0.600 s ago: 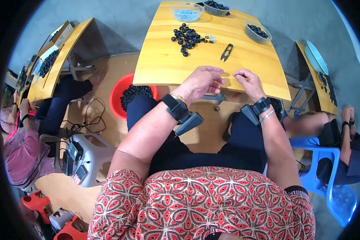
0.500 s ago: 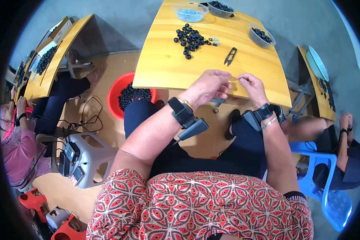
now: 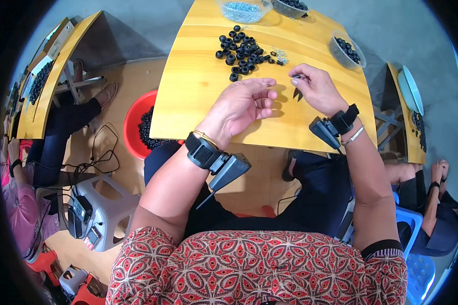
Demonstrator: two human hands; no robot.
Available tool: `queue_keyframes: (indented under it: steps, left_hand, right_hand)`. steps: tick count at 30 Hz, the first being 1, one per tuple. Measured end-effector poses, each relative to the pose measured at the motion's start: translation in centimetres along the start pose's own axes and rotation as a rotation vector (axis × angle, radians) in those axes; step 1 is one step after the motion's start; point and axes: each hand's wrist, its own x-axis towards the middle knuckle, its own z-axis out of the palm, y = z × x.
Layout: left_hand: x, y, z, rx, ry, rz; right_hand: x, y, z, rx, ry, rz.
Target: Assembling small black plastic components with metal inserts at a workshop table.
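My right hand (image 3: 318, 89) is closed over a pair of small black thread snips (image 3: 297, 94) above the wooden table. The handle end lies between thumb and fingers, and the dark blades point down toward me. To its left, my left hand (image 3: 244, 104) hovers over the table's near part. Its thumb and forefinger tips come together while the other fingers curl loosely; anything between the tips is too small to make out. Beyond both hands lies a loose pile of black round beads (image 3: 241, 51), beside a few small clear pieces (image 3: 280, 55).
Across the table (image 3: 188, 86) stand clear bowls: one of pale blue bits (image 3: 243, 11), two of black beads (image 3: 347, 52). A red basin (image 3: 135, 127) of black beads is on the floor at left. Other people sit at side tables; cables (image 3: 104, 147) trail by a grey stool (image 3: 107, 193).
My right hand has moved forward from beside the left hand onto the thread snips, which lay on the table before. My view has shifted, and the hands are farther apart.
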Motion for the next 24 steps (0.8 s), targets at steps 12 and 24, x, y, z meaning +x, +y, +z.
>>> queue_keyframes:
  steps: [12,24]
  left_hand:
    - [-2.4,-1.0,1.3,1.016,-0.138,0.207]
    - [-3.2,1.7,-0.4,1.406,0.441,0.656]
  right_hand:
    - [1.0,-2.1,1.5,0.316,-0.064,-0.097]
    - [-1.9,-3.6,1.7,0.647,0.052,-0.111]
